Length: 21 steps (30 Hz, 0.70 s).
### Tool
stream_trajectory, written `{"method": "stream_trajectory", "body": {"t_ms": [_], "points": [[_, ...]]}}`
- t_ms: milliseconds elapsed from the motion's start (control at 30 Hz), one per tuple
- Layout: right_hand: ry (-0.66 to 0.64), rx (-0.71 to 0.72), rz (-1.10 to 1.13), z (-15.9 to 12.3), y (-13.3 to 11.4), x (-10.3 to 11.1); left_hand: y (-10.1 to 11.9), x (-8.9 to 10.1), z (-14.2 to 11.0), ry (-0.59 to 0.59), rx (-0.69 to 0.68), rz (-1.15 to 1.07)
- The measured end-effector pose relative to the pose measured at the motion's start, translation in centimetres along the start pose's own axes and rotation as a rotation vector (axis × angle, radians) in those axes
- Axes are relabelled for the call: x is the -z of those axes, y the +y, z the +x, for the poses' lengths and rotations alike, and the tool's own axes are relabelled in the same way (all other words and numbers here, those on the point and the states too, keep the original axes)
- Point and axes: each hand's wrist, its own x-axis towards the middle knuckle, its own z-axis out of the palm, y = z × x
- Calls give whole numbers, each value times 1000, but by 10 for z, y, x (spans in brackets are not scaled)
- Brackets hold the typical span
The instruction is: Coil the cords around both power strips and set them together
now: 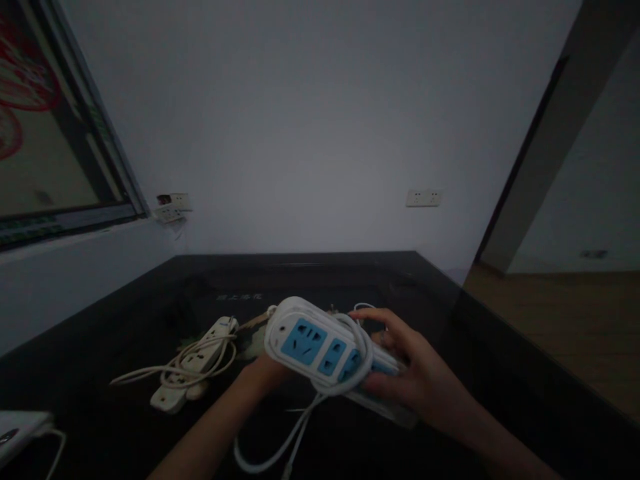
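Note:
A white power strip [305,340] with blue socket faces is held tilted above the dark table, its left end raised. Loops of its white cord [367,360] wrap around the middle, and more cord hangs below. My left hand [274,371] reaches behind the strip's left end and holds it from beneath; the fingers are hidden. On the right end, my right hand [405,367] closes over the strip and cord, thumb below and fingers above. A pale long shape under that hand is too dark to make out.
Left of my hands lies another power strip [200,353], wound in its own cord. A white device with a cable [23,427] sits at the near left edge. Wall sockets [423,198] are behind the black table [300,263], and a window stands left.

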Motion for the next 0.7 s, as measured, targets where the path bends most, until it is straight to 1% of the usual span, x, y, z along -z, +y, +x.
{"method": "stream_trajectory", "body": {"t_ms": [67,133,167,233,300,367,433,500,533,633,700], "points": [[-7,24,32,4,1,-1,3,-2,-11,17,-33,37],[10,50,52,7,1,-2,10,0,-21,-18,-38,34],[21,59,58,9,1,-2,15,2,-24,-57,-25,14],[41,60,62,11,2,-3,26,5,-26,-152,20,-76],[40,43,63,13,4,-4,36,6,-24,-186,39,-241],[24,29,74,14,6,-6,43,3,-19,-160,8,-408],[15,29,85,15,9,-8,46,-3,-15,-143,-38,-513],[29,47,81,17,12,-8,46,-11,-12,-124,-76,-526],[40,58,70,18,13,-8,45,-15,-11,-88,-96,-511],[63,88,1,21,16,-7,41,-25,-10,73,-130,-441],[56,101,-63,24,17,-6,38,-28,-9,131,-132,-439]]}}
